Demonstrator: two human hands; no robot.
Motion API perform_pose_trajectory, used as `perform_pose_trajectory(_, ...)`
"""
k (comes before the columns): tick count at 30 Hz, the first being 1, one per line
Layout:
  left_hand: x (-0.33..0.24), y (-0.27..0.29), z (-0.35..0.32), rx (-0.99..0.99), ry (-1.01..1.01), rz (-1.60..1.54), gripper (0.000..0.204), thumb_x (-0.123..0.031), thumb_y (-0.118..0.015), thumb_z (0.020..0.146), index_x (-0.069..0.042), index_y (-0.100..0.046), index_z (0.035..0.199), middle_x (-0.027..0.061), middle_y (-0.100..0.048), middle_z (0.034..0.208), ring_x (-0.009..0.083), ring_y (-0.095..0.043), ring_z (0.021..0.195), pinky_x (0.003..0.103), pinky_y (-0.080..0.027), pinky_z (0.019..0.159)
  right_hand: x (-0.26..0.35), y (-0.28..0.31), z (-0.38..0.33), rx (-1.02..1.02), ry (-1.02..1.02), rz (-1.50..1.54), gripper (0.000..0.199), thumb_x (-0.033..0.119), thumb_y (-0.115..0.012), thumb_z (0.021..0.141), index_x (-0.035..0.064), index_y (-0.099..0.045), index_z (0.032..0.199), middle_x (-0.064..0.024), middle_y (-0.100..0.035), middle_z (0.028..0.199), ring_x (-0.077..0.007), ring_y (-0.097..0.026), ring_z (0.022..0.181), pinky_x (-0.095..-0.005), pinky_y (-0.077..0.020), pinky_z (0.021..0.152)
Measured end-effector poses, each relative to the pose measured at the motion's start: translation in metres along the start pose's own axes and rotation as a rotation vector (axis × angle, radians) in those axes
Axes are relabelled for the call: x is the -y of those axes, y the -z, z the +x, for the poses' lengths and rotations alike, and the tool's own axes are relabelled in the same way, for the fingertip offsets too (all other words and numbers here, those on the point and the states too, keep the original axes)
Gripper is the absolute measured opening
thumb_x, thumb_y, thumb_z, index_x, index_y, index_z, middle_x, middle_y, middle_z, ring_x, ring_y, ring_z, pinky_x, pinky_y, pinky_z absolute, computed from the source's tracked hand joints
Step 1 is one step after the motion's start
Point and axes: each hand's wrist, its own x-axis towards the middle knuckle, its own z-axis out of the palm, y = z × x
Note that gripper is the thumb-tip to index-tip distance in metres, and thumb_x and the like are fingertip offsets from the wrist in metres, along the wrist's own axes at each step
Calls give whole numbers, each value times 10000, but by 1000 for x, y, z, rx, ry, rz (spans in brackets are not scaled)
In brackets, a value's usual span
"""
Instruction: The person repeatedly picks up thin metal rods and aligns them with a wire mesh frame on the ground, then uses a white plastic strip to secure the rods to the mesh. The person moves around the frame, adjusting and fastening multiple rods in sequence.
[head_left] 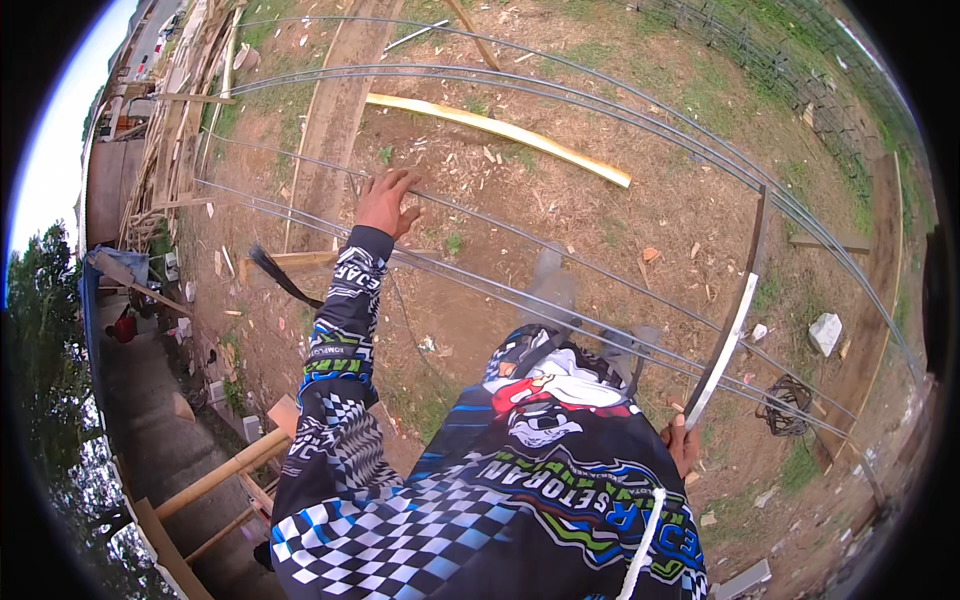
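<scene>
Nearest the camera, the right hand (682, 443) sits low beside the patterned jersey, its grip closed round the lower end of a long flat metal bar (728, 328) that rises up and away toward the bundle of steel rods (600, 290). The bar's upper end crosses the rods, apparently touching them, though the contact itself is too fine to make out. Further out, the left hand (388, 203) is stretched at arm's length, fingers spread and resting on or just over one of the thin rods; whether it presses the rod or only hovers cannot be told. Beyond the rods lies bare ground littered with wood chips, a pale plank (500, 132), a coil of tie wire (785, 402) and a white block (826, 333); stacked timber (180, 110) stands far off at the left. The risk, as I judge it, is the bar slipping off a springy rod, so that the rod whips back toward the open left hand.
</scene>
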Motion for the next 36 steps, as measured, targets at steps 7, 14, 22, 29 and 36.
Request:
perform_pose_trajectory(7,107,5,31,344,-187,-281,308,-351,-703,829,-67,-696,949,122,-688,909,324,-643,926,416,-477,870,67,-57,-70,265,-277,-132,234,236,-516,976,48,-523,837,24,-442,555,-54,-394,452,-232,-292,412)
perform_pose_trajectory(14,129,-11,36,268,-243,-108,396,-420,-585,906,-41,-615,797,164,-612,741,379,-593,733,458,-460,672,67,-96,-149,276,-417,-132,225,245,-480,963,39,-561,925,4,-462,577,-71,-409,459,-236,-316,425)
perform_pose_trajectory(22,137,-17,47,350,-368,-18,502,-487,-466,951,-48,-557,724,211,-569,627,421,-583,650,507,-442,595,56,-134,-182,383,-453,146,308,239,-443,961,-14,-497,1128,-39,-474,630,-118,-449,440,-258,-385,399)
perform_pose_trajectory(29,140,-11,68,530,-493,-154,549,-493,-426,957,-43,-666,752,229,-593,622,418,-597,616,508,-474,625,81,-159,-218,279,-448,636,417,264,-462,987,-100,-447,1192,-29,-456,650,-93,-431,375,-238,-382,324)
perform_pose_trajectory(36,147,-20,79,679,-516,-293,660,-530,-457,941,48,-605,659,268,-494,568,421,-509,544,489,-398,562,118,-173,-221,61,-446,564,418,275,-461,993,-101,-478,1176,-8,-454,595,-78,-423,353,-223,-358,305)
